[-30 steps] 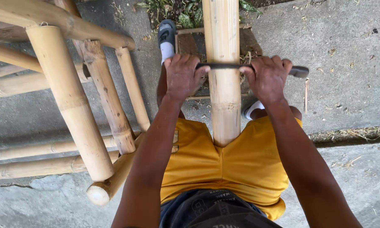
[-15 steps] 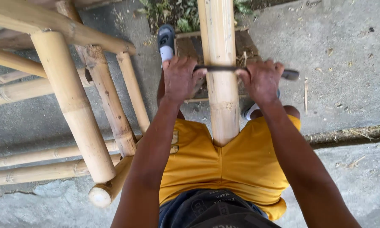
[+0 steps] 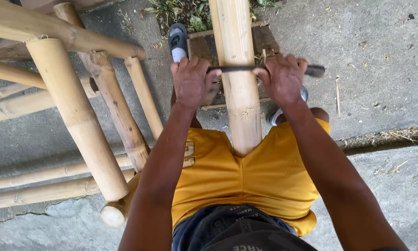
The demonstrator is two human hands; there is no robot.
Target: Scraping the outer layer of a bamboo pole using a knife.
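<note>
A: What differs from half a second back?

B: Little. The left hand [image 3: 190,82] and the right hand [image 3: 283,80] have stayed wrapped on the two ends of the dark flat blade [image 3: 239,69], which lies crosswise on the bamboo pole [image 3: 236,79]. Compared with a second ago the blade sits a touch farther up the pole, away from the body.

A: How is the grip?

B: Both fists fully closed around the blade's ends, knuckles up. The pole runs lengthwise between the person's legs, its near end against the yellow shorts [image 3: 246,181].

A: What can't you make out?

B: The pole's far end is cut off by the top edge. The blade's left end is hidden inside the fist; only its right tip pokes out. The right foot is mostly hidden behind the forearm; the left foot wears a dark slide sandal [image 3: 177,41] beside the pole.

A: Any markings?

B: A pale printed patch on the shorts' left leg, partly covered by the arm. At left stands a bamboo frame [image 3: 74,107] on the concrete ground [image 3: 381,46]
</note>
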